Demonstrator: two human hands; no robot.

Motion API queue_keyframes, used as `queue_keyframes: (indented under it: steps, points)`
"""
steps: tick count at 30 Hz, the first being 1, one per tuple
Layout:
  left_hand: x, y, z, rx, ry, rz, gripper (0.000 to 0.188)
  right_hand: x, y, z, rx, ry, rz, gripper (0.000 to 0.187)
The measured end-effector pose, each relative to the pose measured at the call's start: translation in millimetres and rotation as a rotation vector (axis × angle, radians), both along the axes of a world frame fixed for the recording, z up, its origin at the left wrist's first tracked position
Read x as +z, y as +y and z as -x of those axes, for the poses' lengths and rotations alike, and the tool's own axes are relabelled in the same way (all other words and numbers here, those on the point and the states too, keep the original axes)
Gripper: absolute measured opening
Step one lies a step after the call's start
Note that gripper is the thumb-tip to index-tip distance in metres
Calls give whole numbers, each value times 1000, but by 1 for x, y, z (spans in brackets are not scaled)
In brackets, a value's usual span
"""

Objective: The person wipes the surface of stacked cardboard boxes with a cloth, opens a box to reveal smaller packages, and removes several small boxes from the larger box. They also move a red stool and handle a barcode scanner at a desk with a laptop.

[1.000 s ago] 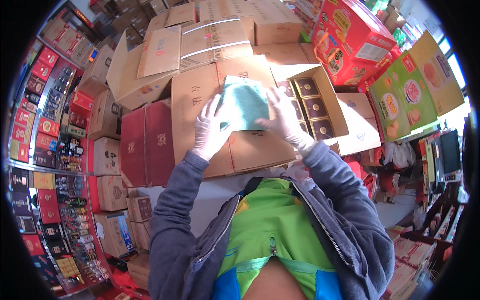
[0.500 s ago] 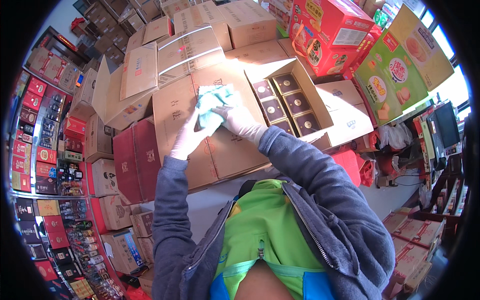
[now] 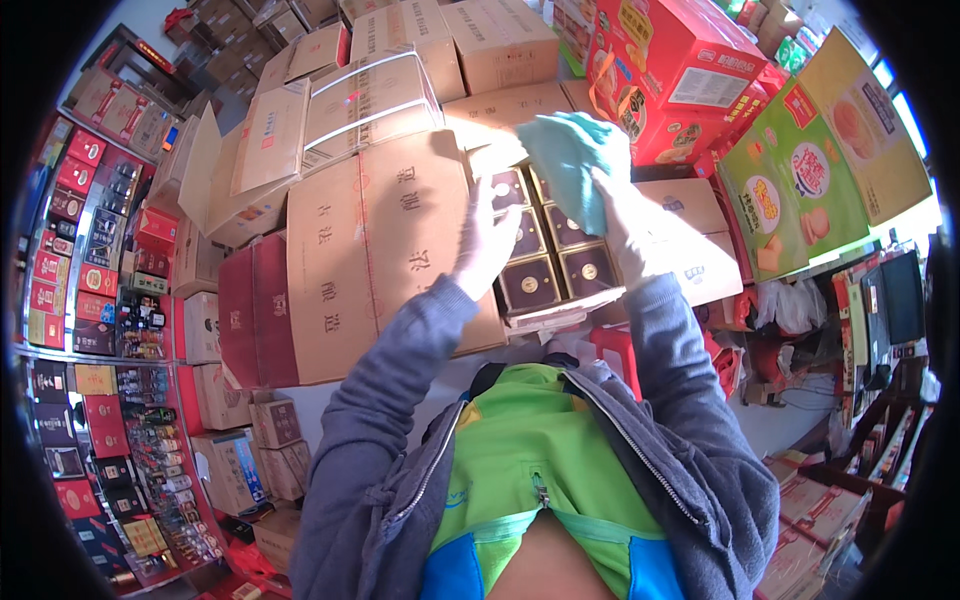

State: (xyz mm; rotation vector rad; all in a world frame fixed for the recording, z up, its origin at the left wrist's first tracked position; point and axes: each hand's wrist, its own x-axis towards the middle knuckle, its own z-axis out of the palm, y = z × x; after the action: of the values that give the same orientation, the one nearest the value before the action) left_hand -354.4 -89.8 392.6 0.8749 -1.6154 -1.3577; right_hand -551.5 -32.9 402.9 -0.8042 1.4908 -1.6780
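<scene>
Cardboard stack: a pile of brown cartons (image 3: 380, 215) is spread across the middle and upper part of the view, several with flaps raised and one bound with pale straps.
Red cartons: two dark red cartons (image 3: 252, 305) are set against the left side of the brown stack.
Printed boxes: large red boxes (image 3: 665, 75) and flat green and yellow boxes (image 3: 800, 190) are stacked at the upper right.
Shelves: rows of small red and dark packages (image 3: 85, 300) are lined along the curved left edge.
Open carton: an open brown carton (image 3: 600, 250) is seen just right of centre, its flaps folded outward.
Inner boxes: dark brown square boxes (image 3: 545, 255) with round gold marks are packed side by side inside the open carton.
Cloth: a crumpled teal cloth (image 3: 568, 160) is held up above the open carton, over the upper inner boxes, against the carton's far flap.
Right hand: the right hand (image 3: 625, 225), in a pale glove, is closed around the lower edge of the cloth, which is bunched in its fingers.
Left hand: the left hand (image 3: 488, 240), also gloved, is raised with fingers extended and loose, holding nothing, at the left edge of the open carton, just beside the cloth.
</scene>
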Motion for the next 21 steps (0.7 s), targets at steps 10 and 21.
queue_keyframes:
  steps: [10, 21]
  points:
    - [-136, -100, 102, 300, -944, -334, 72, -73, 53, 55, -190, -436, 225, 45]
    - [-156, -123, 124, 579, -1357, -311, 94, -92, 59, 67, 33, 546, 188, 33]
